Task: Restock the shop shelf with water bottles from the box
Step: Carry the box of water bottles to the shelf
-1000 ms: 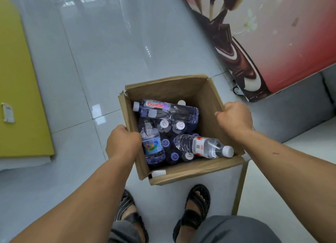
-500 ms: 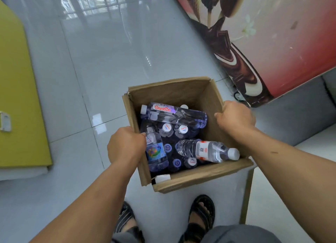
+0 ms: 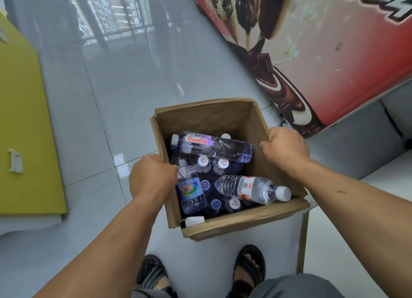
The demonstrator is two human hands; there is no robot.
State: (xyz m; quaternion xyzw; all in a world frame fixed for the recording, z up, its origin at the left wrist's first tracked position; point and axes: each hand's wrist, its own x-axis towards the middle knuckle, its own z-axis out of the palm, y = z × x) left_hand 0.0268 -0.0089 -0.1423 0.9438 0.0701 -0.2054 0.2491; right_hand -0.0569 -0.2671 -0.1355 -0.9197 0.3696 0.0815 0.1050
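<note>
An open brown cardboard box is held above the tiled floor in front of me. My left hand grips its left wall and my right hand grips its right wall. Inside lie several water bottles: a Ganten bottle across the back, a clear bottle with a white cap at the front right, and a bottle with a colourful label at the left. More bottles stand upright beneath them, with only their caps showing.
A red ice-cream freezer stands to the right, with a grey ledge below it. A yellow cabinet lines the left side. Glossy grey floor tiles stretch ahead. My sandalled feet are below the box.
The box has risen slightly with both hands holding its walls, and the view has tilted up, showing more of the freezer and the floor ahead.
</note>
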